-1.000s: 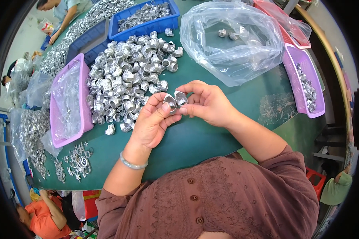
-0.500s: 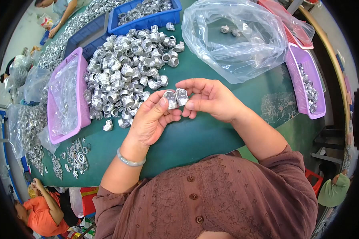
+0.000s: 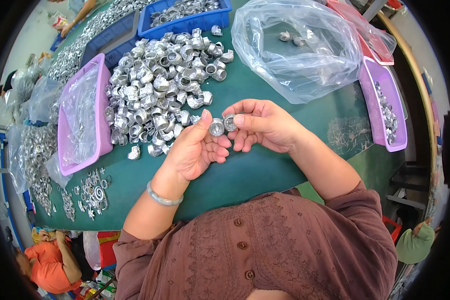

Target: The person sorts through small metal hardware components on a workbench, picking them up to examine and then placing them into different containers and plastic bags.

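Just in front of me, above the green table (image 3: pixel 220 185), both hands hold chunky silver rings close together. My left hand (image 3: pixel 187 155) pinches one ring (image 3: pixel 216 127) near the thumb and fingertips. Between the thumb and fingers of my right hand (image 3: pixel 267 127) is a second ring (image 3: pixel 229 122), its round opening facing up at me. The two rings are side by side, touching or nearly so. A large heap of similar silver rings (image 3: pixel 155 90) lies beyond and left of my left hand.
Left of the heap stands a purple basket (image 3: pixel 105 100) with plastic bags in it. Blue trays (image 3: pixel 185 24) stand behind. A clear bag (image 3: pixel 265 75) surrounds a few rings; another purple basket (image 3: pixel 397 135) is at right. Small silver pieces (image 3: pixel 92 195) lie front left. Co-workers sit nearby.
My hands have turned the two rings, so their round openings now show instead of their broad faces. My left thumb has lifted to point more upward. The view has shifted slightly.
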`<action>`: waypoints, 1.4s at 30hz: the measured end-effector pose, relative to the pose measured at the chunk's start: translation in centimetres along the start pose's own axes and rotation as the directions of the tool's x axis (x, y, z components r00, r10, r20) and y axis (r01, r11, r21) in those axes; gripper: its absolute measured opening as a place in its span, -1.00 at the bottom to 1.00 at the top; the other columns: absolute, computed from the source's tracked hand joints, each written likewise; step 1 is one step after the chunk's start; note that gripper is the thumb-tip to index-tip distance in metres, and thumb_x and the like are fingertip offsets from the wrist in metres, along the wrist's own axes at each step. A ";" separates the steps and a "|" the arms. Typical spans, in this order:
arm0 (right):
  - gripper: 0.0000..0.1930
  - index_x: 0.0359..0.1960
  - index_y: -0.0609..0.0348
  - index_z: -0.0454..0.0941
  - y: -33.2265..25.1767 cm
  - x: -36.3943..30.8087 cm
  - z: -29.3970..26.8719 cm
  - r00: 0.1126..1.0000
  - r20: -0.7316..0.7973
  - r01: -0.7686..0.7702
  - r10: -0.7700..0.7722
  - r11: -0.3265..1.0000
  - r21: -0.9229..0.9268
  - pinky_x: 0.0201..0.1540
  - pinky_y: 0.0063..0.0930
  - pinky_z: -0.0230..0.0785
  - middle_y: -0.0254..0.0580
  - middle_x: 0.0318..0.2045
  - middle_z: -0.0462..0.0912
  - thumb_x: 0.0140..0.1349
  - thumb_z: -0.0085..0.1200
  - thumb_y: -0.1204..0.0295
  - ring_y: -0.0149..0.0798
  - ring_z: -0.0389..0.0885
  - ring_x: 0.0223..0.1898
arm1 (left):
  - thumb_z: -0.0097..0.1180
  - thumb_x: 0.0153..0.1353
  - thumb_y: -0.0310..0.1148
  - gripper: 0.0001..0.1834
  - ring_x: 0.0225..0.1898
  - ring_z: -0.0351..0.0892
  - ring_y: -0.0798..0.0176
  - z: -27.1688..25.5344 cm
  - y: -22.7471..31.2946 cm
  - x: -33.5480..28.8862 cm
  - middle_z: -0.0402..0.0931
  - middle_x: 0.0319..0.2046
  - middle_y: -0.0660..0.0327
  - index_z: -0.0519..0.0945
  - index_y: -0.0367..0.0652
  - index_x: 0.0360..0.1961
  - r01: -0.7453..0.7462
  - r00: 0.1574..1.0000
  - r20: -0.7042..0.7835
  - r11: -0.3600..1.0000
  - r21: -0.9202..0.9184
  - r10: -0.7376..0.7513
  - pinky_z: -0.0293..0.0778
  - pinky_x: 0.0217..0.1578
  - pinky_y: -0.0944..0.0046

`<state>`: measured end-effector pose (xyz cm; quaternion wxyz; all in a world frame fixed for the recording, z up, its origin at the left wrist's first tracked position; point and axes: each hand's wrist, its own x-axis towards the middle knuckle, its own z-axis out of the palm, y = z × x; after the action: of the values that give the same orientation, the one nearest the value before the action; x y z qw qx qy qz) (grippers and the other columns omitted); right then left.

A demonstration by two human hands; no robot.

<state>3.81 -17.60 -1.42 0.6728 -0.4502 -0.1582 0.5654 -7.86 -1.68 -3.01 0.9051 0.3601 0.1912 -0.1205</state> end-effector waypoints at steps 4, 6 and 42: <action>-0.72 -0.18 0.34 0.38 -0.1 -0.1 0.1 1.000 -0.007 -0.014 0.014 1.000 0.018 -0.48 -0.60 0.45 -0.16 -0.45 0.53 0.17 0.01 0.36 -0.36 0.57 -0.53 | -0.23 0.22 0.06 -0.44 -0.63 0.53 0.36 0.0 0.1 0.0 0.52 -0.59 0.19 0.48 -0.33 -0.37 0.014 1.000 0.003 1.000 -0.011 -0.014 0.50 -0.62 0.44; -0.72 -0.19 0.34 0.40 0.1 -0.1 0.0 1.000 -0.010 -0.026 0.026 0.999 0.028 -0.48 -0.59 0.45 -0.15 -0.45 0.53 0.18 -0.01 0.35 -0.35 0.57 -0.52 | -0.24 0.21 0.06 -0.43 -0.64 0.53 0.36 -0.1 0.1 0.0 0.52 -0.60 0.19 0.49 -0.33 -0.38 0.017 1.000 0.012 1.000 -0.015 -0.017 0.50 -0.63 0.44; -0.71 -0.21 0.15 0.50 -8.5 -1.1 -1.5 0.676 -0.079 0.305 -0.732 0.376 -0.875 -0.53 -0.69 0.25 -0.41 -0.55 0.49 -0.02 0.15 0.43 -0.57 0.39 -0.57 | -0.06 0.20 -0.30 -0.79 -0.72 0.32 0.47 -0.5 2.2 -1.8 0.44 -0.66 0.26 0.48 -0.22 -0.46 -0.287 0.696 -0.114 0.420 0.861 0.709 0.25 -0.69 0.51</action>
<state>9.83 -18.82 4.75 0.5526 -0.7446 -0.3706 0.0526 -8.83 0.40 -1.20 0.5638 0.7785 0.2064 0.1829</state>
